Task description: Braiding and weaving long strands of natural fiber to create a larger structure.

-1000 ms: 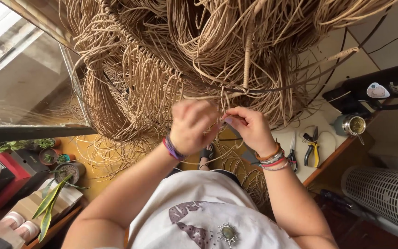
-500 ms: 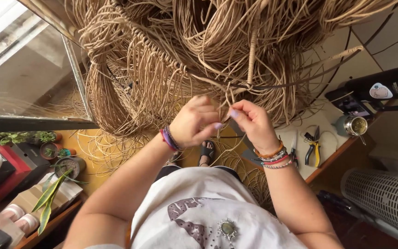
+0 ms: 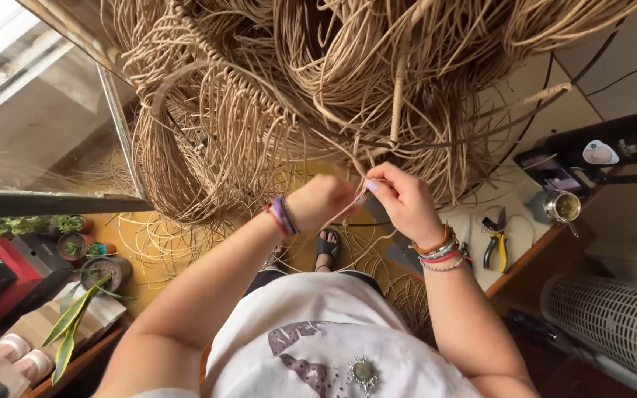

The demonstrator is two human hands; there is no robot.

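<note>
A big tangle of tan rattan strands point(image 3: 289, 81) hangs in front of me, partly woven into looped bundles. My left hand point(image 3: 323, 202) is closed around thin strands just below the mass, a purple and pink bracelet on its wrist. My right hand point(image 3: 405, 200) pinches the same strands between thumb and fingers right beside it, with several bracelets on that wrist. The two hands almost touch. A stiffer upright cane point(image 3: 398, 88) rises from the spot they work on.
Yellow-handled pliers point(image 3: 494, 243) and a small metal cup point(image 3: 559, 208) lie on a work surface at right. A white slatted heater point(image 3: 613, 324) stands at lower right. Small potted plants point(image 3: 75, 243) sit at left, below a glass pane point(image 3: 31, 118). Loose strands point(image 3: 178, 243) cover the floor.
Both hands have shifted slightly right and downward together on the strands; the view has tilted so the rattan mass sits higher and closer.
</note>
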